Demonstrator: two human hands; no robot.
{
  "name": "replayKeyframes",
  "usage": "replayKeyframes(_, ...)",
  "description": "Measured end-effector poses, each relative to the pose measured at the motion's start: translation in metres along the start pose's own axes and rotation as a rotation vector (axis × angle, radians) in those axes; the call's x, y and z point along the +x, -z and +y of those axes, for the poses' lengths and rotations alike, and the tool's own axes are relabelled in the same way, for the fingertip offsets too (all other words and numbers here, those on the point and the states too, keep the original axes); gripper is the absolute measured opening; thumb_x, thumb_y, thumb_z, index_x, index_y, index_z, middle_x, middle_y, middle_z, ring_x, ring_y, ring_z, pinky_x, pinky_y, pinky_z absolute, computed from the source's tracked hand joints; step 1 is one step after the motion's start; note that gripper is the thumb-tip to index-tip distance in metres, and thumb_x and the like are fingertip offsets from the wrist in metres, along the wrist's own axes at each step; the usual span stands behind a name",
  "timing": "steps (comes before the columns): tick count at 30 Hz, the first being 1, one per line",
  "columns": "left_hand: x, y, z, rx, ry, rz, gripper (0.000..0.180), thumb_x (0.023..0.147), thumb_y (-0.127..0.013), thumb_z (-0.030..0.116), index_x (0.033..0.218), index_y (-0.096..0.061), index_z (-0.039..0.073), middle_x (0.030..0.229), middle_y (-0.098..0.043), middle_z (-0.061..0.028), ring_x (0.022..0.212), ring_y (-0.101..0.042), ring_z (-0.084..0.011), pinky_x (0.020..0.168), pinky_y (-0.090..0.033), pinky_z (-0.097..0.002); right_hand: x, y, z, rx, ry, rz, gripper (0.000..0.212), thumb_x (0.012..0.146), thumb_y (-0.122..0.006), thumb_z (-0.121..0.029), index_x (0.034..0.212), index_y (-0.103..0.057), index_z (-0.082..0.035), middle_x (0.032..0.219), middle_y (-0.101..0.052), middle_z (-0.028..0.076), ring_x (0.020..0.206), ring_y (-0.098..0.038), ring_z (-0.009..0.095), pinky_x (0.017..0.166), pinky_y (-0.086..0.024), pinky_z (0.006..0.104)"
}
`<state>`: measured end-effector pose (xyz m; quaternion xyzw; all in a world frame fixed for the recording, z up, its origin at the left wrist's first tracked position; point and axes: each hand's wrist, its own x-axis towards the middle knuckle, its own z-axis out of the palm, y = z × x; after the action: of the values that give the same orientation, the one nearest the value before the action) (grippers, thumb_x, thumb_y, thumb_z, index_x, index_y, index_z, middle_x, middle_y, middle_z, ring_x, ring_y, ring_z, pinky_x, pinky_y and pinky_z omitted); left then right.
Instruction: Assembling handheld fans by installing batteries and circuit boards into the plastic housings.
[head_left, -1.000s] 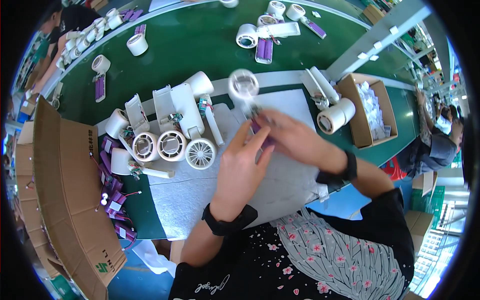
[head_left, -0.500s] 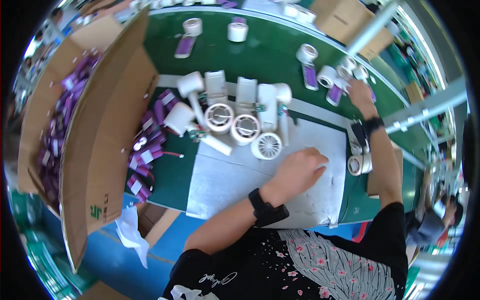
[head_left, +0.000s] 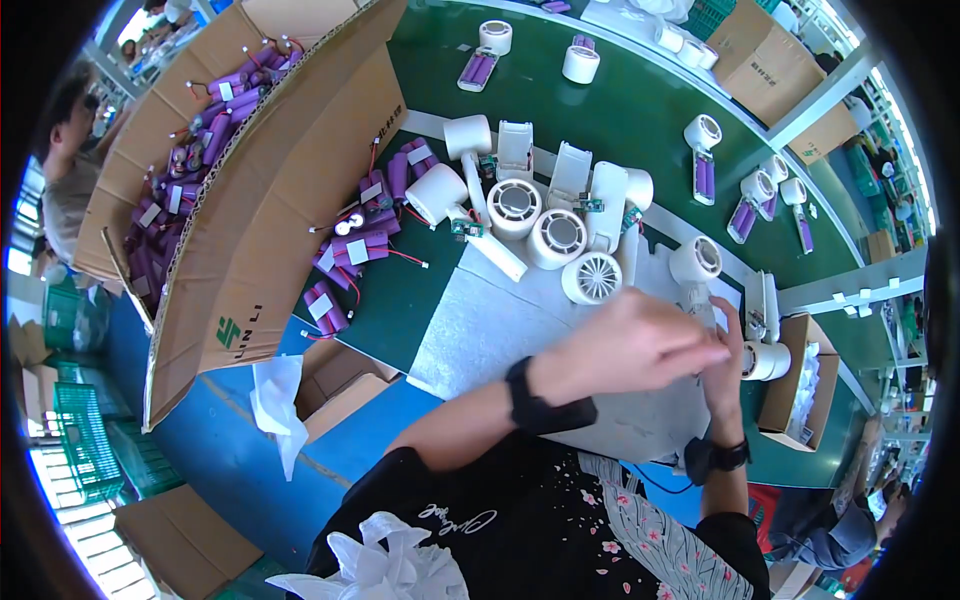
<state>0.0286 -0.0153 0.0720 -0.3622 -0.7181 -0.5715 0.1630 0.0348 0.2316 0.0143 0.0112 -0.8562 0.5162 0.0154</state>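
My right hand (head_left: 724, 365) is closed around the lower part of a white handheld fan (head_left: 694, 261), its round head tilted up past my fingers. Much of the handle is hidden. Beside it, my left hand (head_left: 640, 345) is closed with its fingers pinched, reaching across to the right hand's fingers; whatever they hold is hidden. Below both lies a silver-grey mat (head_left: 475, 325). At its far edge stand several white fan bodies, one with a round slotted grille (head_left: 591, 278), some with small green circuit boards (head_left: 466, 229) showing.
A tall cardboard box (head_left: 270, 215) with purple battery packs (head_left: 205, 140) stands at left; more packs (head_left: 355, 250) lie beside it. Several fans with purple cells (head_left: 704, 175) sit along the green surface (head_left: 620, 110). At right is a small carton (head_left: 815, 390) with white pieces.
My right hand has come back from the fans at the far right to above the mat, now with a fan in it. My left hand has moved beside it. The view has shifted.
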Motion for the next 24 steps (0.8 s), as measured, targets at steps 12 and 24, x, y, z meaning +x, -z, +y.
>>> replayKeyframes(12, -0.126, 0.15, -0.017, 1.333, 0.568, -0.066, 0.036, 0.072, -0.064, -0.003, 0.106, -0.068, 0.011, 0.11, -0.061, -0.0059, 0.114, -0.049, -0.0313, 0.097, -0.036, -0.0476, 0.016, 0.003, -0.005, -0.282, 0.231, -0.281, 0.013, 0.087, -0.064, -0.007, 0.099, -0.061, -0.003, 0.058, -0.054, 0.007, 0.048, -0.048, 0.011, 0.048, -0.038, 0.0271)
replayKeyframes(24, -0.127, 0.176, -0.014, 1.23, 0.421, -0.007, 0.017, 0.081, -0.066, 0.001, 0.095, -0.073, 0.006, 0.101, -0.065, -0.005, 0.097, -0.059, -0.0262, 0.081, -0.046, -0.0381, 0.021, 0.008, 0.014, -0.012, 0.312, -0.167, 0.004, 0.086, -0.067, -0.006, 0.088, -0.066, -0.003, 0.056, -0.053, 0.006, 0.046, -0.048, 0.012, 0.046, -0.037, 0.0261)
